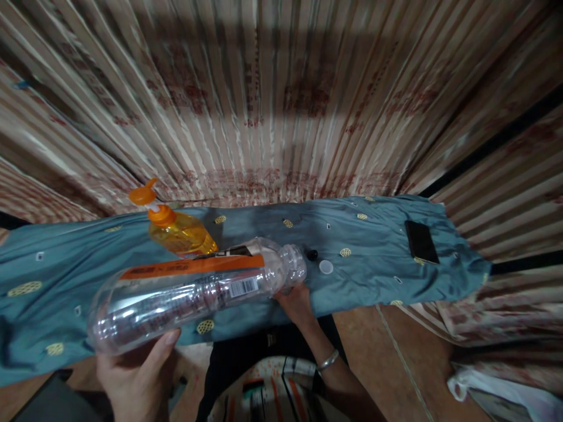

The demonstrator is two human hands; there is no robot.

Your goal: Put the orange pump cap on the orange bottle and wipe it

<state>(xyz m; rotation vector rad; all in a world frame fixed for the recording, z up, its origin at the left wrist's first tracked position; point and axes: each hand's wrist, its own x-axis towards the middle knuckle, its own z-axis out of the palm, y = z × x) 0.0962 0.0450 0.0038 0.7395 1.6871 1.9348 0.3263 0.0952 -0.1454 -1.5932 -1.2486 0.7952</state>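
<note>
A large clear plastic bottle (pixel 176 299) with an orange label strip and a barcode lies sideways across my view, its open neck pointing right. No liquid can be made out inside. My left hand (pixel 138 366) grips it from below near the base, the thumb along its near side. At the neck, my right hand (pixel 297 302) holds it from beneath, with the fingers partly hidden behind the plastic. Just past the mouth, a round white cap (pixel 326 267) and a small black object (pixel 312 255) rest on the blue cloth (pixel 259 225).
Behind the large bottle stands a pump bottle (pixel 176 231) of yellow liquid with an orange pump head. A black phone-like object (pixel 421 241) lies toward the cloth's right end. Pleated curtains (pixel 281 105) hang along the back. A white plastic bag (pixel 497 390) is at lower right.
</note>
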